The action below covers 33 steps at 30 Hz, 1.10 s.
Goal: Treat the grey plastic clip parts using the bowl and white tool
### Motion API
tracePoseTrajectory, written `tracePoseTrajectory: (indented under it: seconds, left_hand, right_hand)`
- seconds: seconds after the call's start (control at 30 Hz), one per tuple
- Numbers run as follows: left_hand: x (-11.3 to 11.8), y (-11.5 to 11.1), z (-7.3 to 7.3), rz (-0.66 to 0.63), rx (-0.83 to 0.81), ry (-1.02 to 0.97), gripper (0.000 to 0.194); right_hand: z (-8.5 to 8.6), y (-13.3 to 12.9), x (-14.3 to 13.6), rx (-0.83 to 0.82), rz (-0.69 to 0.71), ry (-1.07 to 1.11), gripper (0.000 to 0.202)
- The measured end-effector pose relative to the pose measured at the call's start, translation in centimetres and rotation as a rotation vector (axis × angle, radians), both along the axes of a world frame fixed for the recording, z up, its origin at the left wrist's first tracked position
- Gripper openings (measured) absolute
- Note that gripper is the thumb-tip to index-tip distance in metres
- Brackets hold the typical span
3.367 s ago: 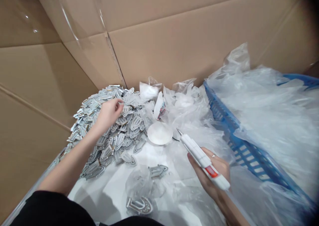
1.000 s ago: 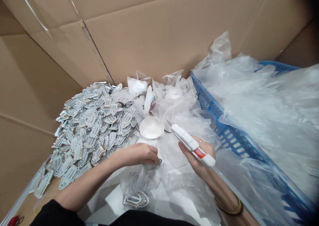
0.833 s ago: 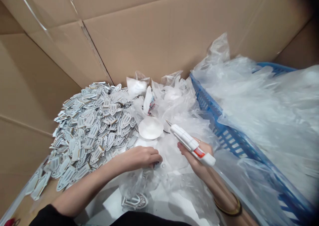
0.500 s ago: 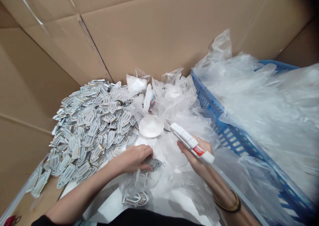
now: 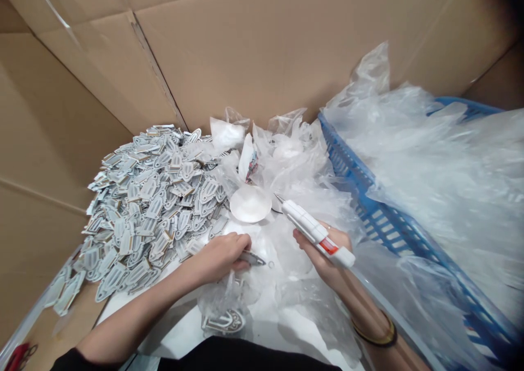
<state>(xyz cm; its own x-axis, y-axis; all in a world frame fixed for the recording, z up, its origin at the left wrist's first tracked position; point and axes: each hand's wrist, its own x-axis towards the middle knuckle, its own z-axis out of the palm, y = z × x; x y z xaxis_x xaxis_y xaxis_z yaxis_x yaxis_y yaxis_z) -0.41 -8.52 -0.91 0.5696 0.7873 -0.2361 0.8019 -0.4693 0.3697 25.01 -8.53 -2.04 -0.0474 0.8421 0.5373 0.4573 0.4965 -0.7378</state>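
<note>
My left hand is closed on a small flat grey metal-looking plate, tilted nearly edge-on, its pointed end sticking out to the right. In my right hand is a white hand tool with a thin pointed metal tip and a red-orange part; its kind is not clear. The tip points up and left, near a round white dish, and is apart from the plate. Below my left hand, on the white surface, lies a decorated silver plate with clear plastic bags about it.
A large heap of similar grey plates is on the left. A blue basket full of clear plastic bags stands on the right. Cardboard walls rise behind. Red-handled scissors lie at the bottom left.
My left hand has turned the plate from showing its flat face to nearly edge-on and raised it slightly. My right hand keeps its hold on the tool, and the view has shifted slightly.
</note>
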Motion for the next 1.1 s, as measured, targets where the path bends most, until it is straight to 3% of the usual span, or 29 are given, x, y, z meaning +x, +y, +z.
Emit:
tracePoseTrajectory:
  seconds: [0.1, 0.3, 0.4, 0.53, 0.83, 1.1]
  left_hand:
    - [-0.1, 0.5, -0.1, 0.169, -0.088, -0.191, 0.011]
    - [1.2, 1.7, -1.3, 0.589, -0.380, -1.046, 0.039]
    - [2.1, 1.5, -1.2, 0.680, -0.483, -1.282, 0.041]
    - [2.8, 0.9, -0.2, 0.720, -0.592, -1.476, 0.026]
    - [3.3, 0.8, -0.4, 0.718, -0.554, -1.492, 0.030]
    - [3.6, 0.1, -0.3, 0.752, -0.260, -1.215, 0.035]
  right_hand:
    - [0.1, 0.0, 0.1, 0.006, 0.002, 0.005, 0.032]
    - [0.0, -0.1, 0.3, -0.039, 0.018, -0.027, 0.032]
    - [0.1, -0.2, -0.1, -0.036, 0.059, -0.022, 0.034]
    - [0.0, -0.3, -0.7, -0.014, 0.146, -0.039, 0.038]
    - [-0.1, -0.4, -0.9, -0.041, 0.175, -0.066, 0.036]
    - [0.1, -0.5, -0.8, 0.007, 0.232, -0.135, 0.034]
